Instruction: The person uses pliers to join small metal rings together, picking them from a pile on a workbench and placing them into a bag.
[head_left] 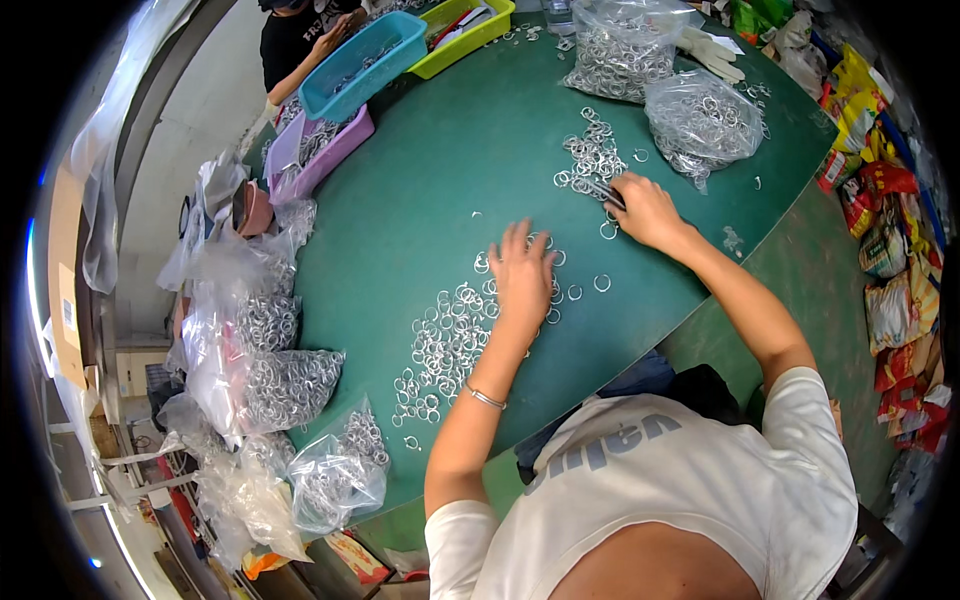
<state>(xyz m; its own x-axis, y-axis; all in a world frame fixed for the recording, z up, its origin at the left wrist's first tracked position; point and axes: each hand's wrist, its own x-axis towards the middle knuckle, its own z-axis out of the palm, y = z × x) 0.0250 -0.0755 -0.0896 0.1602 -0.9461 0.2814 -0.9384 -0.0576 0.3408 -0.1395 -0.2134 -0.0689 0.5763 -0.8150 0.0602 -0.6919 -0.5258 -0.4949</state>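
Note:
My left hand (pixel 523 275) lies with its fingers spread over the upper end of a loose pile of small silver metal rings (pixel 450 335). The fingertips are slightly blurred, and the hand covers some of the rings. To the right, my right hand (pixel 645 210) is closed around a slim dark metal tool (pixel 608 195); the grip hides too much of it to tell its kind. Its tip reaches the edge of a second ring heap (pixel 592 155). One ring (pixel 609 229) lies just below the tool, and a few single rings (pixel 602 283) are scattered between my hands.
Clear plastic bags of rings (pixel 705 125) stand at the far right of the green table (pixel 400 210), with a white glove (pixel 712 55) behind. More ring-filled bags (pixel 290 385) line the left edge. Blue (pixel 365 65), purple (pixel 345 150) and yellow-green baskets (pixel 465 40) sit near another person (pixel 290 50).

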